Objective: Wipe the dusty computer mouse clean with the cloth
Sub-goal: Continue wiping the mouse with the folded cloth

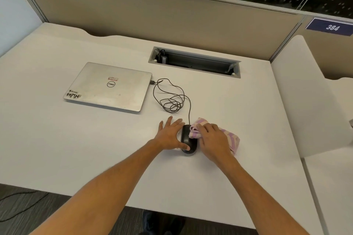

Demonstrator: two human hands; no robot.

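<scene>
We see a black mouse (188, 140) lying on a white desk (76, 149), close to the near edge. It sits right between our two hands.

Our left hand (170, 136) rests on the left side of the mouse. The fingers are spread out and mostly straight, pointing away from us. The thumb lies across the near end of the mouse and touches it. This hand steadies the mouse without wrapping round it.

Our right hand (214, 139) lies on a cloth (232, 140) with pink and purple stripes. The fingers bend over the cloth and press it on the right side and far end of the mouse. The bunched front of the cloth covers part of the mouse top. The rest of the cloth trails out on the desk to the right, under and past the hand.

A thin black cord (172, 99) runs from the far end of the mouse, loops in a tangle, and goes to a shut silver laptop (108, 86) farther back on the left.
</scene>
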